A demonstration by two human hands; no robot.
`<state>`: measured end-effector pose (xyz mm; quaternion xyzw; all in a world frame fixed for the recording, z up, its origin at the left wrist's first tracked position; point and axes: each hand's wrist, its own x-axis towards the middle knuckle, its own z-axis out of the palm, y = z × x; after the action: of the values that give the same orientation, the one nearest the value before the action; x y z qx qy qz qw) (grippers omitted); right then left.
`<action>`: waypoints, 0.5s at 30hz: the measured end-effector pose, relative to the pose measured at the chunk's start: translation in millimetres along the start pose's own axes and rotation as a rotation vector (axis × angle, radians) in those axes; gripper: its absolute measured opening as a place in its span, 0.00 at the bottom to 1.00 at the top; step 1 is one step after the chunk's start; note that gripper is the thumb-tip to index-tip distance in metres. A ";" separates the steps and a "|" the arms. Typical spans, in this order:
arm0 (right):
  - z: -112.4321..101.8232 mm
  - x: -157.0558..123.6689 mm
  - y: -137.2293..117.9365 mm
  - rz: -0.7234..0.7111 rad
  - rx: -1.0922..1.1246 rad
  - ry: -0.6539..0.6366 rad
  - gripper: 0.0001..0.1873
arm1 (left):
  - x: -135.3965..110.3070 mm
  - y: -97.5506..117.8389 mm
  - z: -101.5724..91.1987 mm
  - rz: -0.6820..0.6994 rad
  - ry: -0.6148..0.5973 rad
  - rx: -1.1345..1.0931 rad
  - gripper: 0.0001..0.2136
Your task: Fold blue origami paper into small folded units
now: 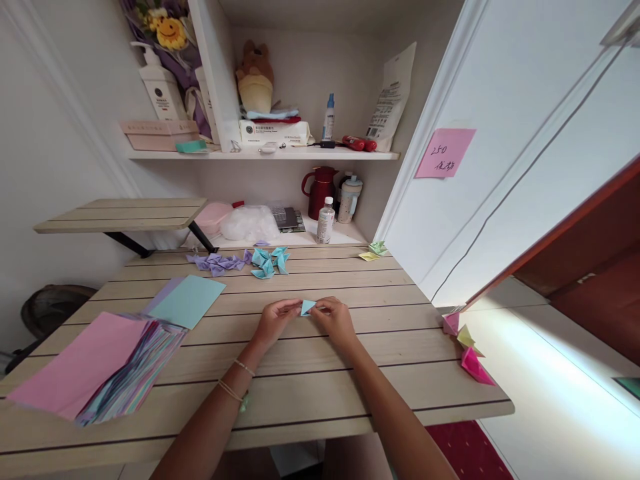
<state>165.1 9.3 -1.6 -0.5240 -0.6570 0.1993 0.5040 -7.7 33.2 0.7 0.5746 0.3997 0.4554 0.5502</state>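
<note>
Both hands meet over the middle of the wooden table (320,373). My left hand (276,319) and my right hand (334,317) pinch a small light-blue folded paper piece (307,307) between their fingertips. Behind them lie a cluster of folded blue pieces (269,261) and a cluster of folded purple pieces (218,263). To the left sits a stack of coloured paper sheets (107,370) with a pink sheet on top and a light-blue sheet (189,300) beside it.
Pink and yellow folded pieces (469,352) lie at the table's right edge, green and yellow ones (374,251) at the far right corner. A red jug (321,190), bottles and a plastic bag stand behind. A small raised shelf (125,215) juts in at left.
</note>
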 end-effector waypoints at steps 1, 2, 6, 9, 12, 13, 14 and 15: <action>-0.5 0.0 -0.2 0.004 0.026 -0.011 0.05 | 0.3 -0.5 -0.2 -0.027 -0.007 -0.025 0.17; -0.7 -0.3 -0.7 0.013 0.041 -0.029 0.06 | 0.1 -1.2 -0.2 -0.053 -0.017 -0.045 0.18; 0.8 -2.8 -3.6 0.095 0.052 -0.115 0.10 | -2.6 -3.8 0.8 -0.108 -0.095 -0.084 0.20; 3.3 -4.0 -6.1 0.081 0.009 -0.145 0.12 | -4.3 -3.2 1.7 -0.110 -0.141 -0.103 0.21; 4.9 -3.9 -8.8 0.014 -0.027 -0.151 0.11 | -5.4 0.0 3.0 -0.129 -0.121 -0.134 0.24; 5.0 -3.7 -9.5 0.002 -0.028 -0.151 0.10 | -5.9 1.4 3.5 -0.135 -0.114 -0.137 0.24; 4.9 -3.5 -10.0 -0.003 -0.024 -0.155 0.10 | -6.3 2.9 4.1 -0.139 -0.111 -0.135 0.24; 4.7 -3.3 -10.4 -0.005 -0.017 -0.163 0.10 | -6.8 4.3 4.6 -0.141 -0.110 -0.129 0.24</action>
<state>155.7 3.7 3.1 -0.5087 -0.6990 0.2344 0.4446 -5.3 25.1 4.4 0.5324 0.3781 0.4084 0.6377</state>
